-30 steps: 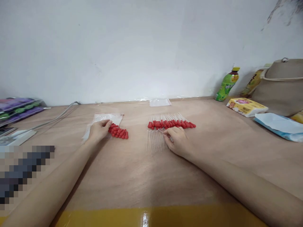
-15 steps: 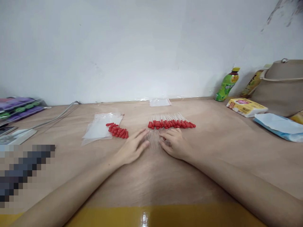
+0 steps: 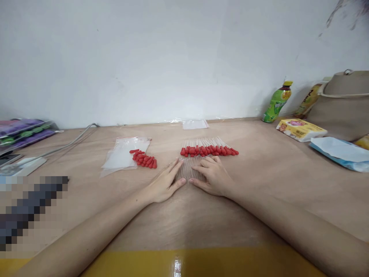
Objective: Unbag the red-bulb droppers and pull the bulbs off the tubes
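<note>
Thin clear sticks [image 3: 187,169] lie side by side on the table between my hands. My left hand [image 3: 166,181] rests along their left side, fingers stretched and thumb apart. On the right, my right hand [image 3: 215,176] lies partly over them, its fingers spread and thumb extended at their near end. Just beyond is a row of red-tipped white sticks [image 3: 209,151], their red bulbs toward me. Left of my left hand, a small heap of loose red bulb-shaped pieces [image 3: 144,159] partly covers clear plastic bags [image 3: 121,156].
Another small stack of clear bags [image 3: 195,124] lies by the wall. At right are a green bottle [image 3: 277,103], a yellow tissue pack [image 3: 301,129], a blue-white packet [image 3: 340,154] and a grey bag [image 3: 343,105]. A grey cable [image 3: 69,144] and purple-green packs [image 3: 25,132] are at left.
Both thumbs have come closer together at the near end of the clear sticks. The fingers of my right hand have spread a little. The red pieces have stayed in place.
</note>
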